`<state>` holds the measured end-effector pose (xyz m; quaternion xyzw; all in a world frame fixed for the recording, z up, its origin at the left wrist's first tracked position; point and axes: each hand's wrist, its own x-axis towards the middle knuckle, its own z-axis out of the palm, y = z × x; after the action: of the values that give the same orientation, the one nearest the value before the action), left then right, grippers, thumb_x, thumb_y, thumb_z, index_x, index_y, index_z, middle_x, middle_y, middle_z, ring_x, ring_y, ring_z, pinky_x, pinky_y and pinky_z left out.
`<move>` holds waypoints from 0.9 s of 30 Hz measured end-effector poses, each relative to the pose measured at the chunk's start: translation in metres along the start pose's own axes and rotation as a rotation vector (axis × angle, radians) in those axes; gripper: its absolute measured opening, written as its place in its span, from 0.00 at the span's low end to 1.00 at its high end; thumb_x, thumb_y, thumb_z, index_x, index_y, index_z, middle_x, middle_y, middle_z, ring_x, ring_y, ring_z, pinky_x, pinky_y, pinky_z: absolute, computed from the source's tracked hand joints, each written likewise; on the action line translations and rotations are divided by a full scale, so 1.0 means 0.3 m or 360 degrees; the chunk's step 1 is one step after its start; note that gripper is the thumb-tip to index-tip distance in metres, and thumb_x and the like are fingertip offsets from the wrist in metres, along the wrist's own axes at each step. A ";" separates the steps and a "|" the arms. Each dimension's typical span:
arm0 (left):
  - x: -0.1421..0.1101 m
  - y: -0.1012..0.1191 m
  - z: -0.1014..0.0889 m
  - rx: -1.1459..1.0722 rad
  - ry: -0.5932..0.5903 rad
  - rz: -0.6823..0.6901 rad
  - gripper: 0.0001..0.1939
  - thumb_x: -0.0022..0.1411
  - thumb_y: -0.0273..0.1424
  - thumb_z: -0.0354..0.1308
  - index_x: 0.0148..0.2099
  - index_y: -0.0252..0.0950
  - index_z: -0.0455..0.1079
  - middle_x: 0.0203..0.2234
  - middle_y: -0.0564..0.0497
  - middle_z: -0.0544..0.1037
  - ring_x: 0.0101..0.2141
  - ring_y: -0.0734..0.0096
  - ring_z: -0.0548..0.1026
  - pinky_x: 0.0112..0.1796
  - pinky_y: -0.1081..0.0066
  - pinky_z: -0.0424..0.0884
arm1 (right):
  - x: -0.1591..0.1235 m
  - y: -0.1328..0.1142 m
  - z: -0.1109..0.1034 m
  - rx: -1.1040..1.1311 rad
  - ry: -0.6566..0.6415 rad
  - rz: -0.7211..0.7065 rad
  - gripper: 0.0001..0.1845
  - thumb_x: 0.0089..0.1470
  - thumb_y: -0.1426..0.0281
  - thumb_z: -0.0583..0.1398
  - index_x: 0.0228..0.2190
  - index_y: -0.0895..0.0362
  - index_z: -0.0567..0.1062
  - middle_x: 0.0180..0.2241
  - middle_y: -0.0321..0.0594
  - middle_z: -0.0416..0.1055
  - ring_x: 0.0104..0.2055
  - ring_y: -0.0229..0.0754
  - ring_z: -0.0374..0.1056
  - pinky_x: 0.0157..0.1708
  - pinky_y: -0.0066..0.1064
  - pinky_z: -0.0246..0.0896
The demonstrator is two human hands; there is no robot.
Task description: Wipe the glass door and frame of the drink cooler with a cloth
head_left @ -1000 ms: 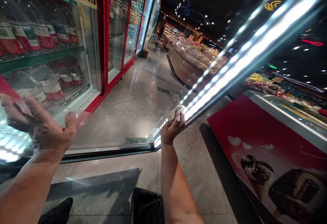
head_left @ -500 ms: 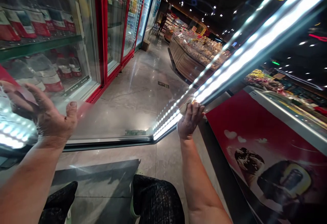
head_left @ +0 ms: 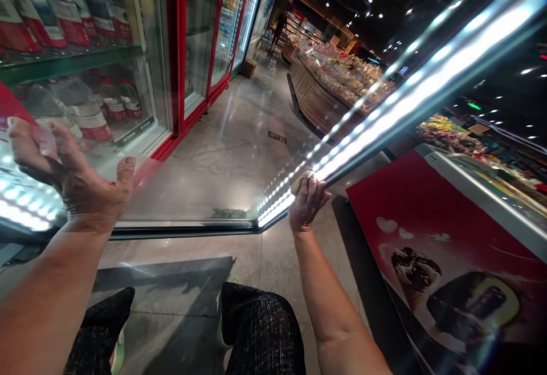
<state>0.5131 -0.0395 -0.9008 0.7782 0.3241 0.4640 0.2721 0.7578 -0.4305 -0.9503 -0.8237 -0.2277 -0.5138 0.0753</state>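
A glass door [head_left: 192, 192] with a black lower frame and bright light strips stands swung out before me. My right hand [head_left: 306, 198] is closed around a small pale cloth or pad [head_left: 300, 182], mostly covered by my fingers. It presses this against the lower part of the lit side strip [head_left: 367, 135], a little above the door's bottom corner. On the other side, my left hand [head_left: 92, 184] is spread with the fingers apart, at the glass and holding nothing. Whether its palm touches the pane I cannot tell.
Red-framed coolers [head_left: 177, 78] with several bottles [head_left: 92, 121] stand at the left, seen through the glass. A red chest freezer [head_left: 384, 198] is close at my right. Farther off is a wooden display stand [head_left: 316, 87] of packaged goods. My knees [head_left: 265, 329] are below the door.
My right hand has slid slightly left and down along the light strip with the pale cloth or pad. The left hand stays spread, a little higher in view. The view has shifted slightly.
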 end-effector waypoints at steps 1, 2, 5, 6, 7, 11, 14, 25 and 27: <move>-0.002 -0.010 0.003 0.0078 0.0039 0.0077 0.67 0.47 0.51 0.67 0.74 0.12 0.43 0.73 0.21 0.43 0.74 0.34 0.41 0.69 0.36 0.42 | -0.025 -0.008 0.003 -0.0002 -0.0013 -0.0048 0.24 0.70 0.76 0.49 0.58 0.58 0.78 0.61 0.55 0.73 0.75 0.51 0.53 0.73 0.59 0.42; -0.005 -0.021 0.006 0.0167 0.0097 0.0177 0.67 0.47 0.53 0.66 0.73 0.10 0.45 0.73 0.19 0.43 0.73 0.33 0.41 0.69 0.36 0.42 | -0.040 -0.015 0.005 -0.0005 -0.0021 -0.0086 0.24 0.70 0.77 0.48 0.58 0.58 0.78 0.61 0.55 0.73 0.75 0.50 0.53 0.73 0.57 0.42; -0.011 -0.062 0.015 0.0310 0.0213 0.0482 0.64 0.49 0.55 0.68 0.71 0.11 0.52 0.71 0.18 0.46 0.73 0.37 0.45 0.69 0.40 0.44 | -0.012 -0.028 0.007 -0.0013 0.0057 -0.0114 0.25 0.70 0.77 0.48 0.57 0.58 0.78 0.63 0.55 0.72 0.76 0.49 0.50 0.74 0.57 0.41; -0.012 -0.078 0.018 0.0337 0.0239 0.0557 0.63 0.50 0.55 0.68 0.71 0.12 0.52 0.70 0.18 0.47 0.72 0.38 0.47 0.69 0.41 0.45 | 0.013 -0.029 0.009 -0.0005 0.0106 -0.0103 0.24 0.70 0.76 0.48 0.58 0.58 0.77 0.64 0.56 0.70 0.76 0.49 0.48 0.74 0.58 0.41; -0.012 -0.095 0.023 0.0360 0.0261 0.0602 0.63 0.50 0.55 0.69 0.72 0.13 0.52 0.70 0.19 0.48 0.72 0.39 0.47 0.69 0.42 0.46 | 0.038 -0.030 0.012 0.0009 0.0151 -0.0094 0.24 0.70 0.76 0.49 0.58 0.59 0.77 0.64 0.57 0.69 0.77 0.50 0.46 0.74 0.59 0.40; -0.007 -0.154 0.046 0.0394 0.0253 0.0535 0.69 0.44 0.61 0.66 0.73 0.16 0.50 0.70 0.21 0.47 0.72 0.36 0.46 0.68 0.41 0.45 | 0.040 -0.038 0.038 0.0036 0.0183 -0.0057 0.24 0.69 0.75 0.48 0.58 0.62 0.77 0.65 0.60 0.67 0.77 0.52 0.43 0.73 0.61 0.41; -0.004 -0.168 0.057 0.0383 0.0212 0.0462 0.75 0.39 0.66 0.60 0.73 0.12 0.48 0.71 0.20 0.42 0.71 0.34 0.43 0.68 0.40 0.40 | -0.056 -0.055 0.057 0.0072 0.0066 -0.0098 0.23 0.69 0.76 0.49 0.57 0.63 0.77 0.64 0.61 0.69 0.77 0.51 0.44 0.74 0.59 0.42; -0.012 -0.164 0.054 0.0438 0.0190 0.0417 0.73 0.33 0.64 0.65 0.69 0.11 0.57 0.71 0.18 0.43 0.72 0.32 0.44 0.70 0.42 0.38 | -0.032 -0.145 0.050 0.0341 0.0161 -0.0192 0.33 0.67 0.80 0.50 0.71 0.62 0.55 0.72 0.64 0.52 0.78 0.54 0.37 0.72 0.60 0.46; -0.015 -0.180 0.053 0.0476 0.0150 0.0451 0.73 0.32 0.62 0.68 0.69 0.12 0.56 0.72 0.18 0.41 0.72 0.32 0.42 0.70 0.42 0.39 | -0.044 -0.163 0.048 0.0368 0.0149 -0.0232 0.36 0.67 0.80 0.50 0.73 0.60 0.50 0.73 0.63 0.50 0.78 0.53 0.36 0.72 0.59 0.49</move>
<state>0.5123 -0.0101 -0.9491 0.8252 0.2890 0.4802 0.0701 0.7425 -0.3861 -0.9741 -0.7659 -0.3409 -0.5262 0.1427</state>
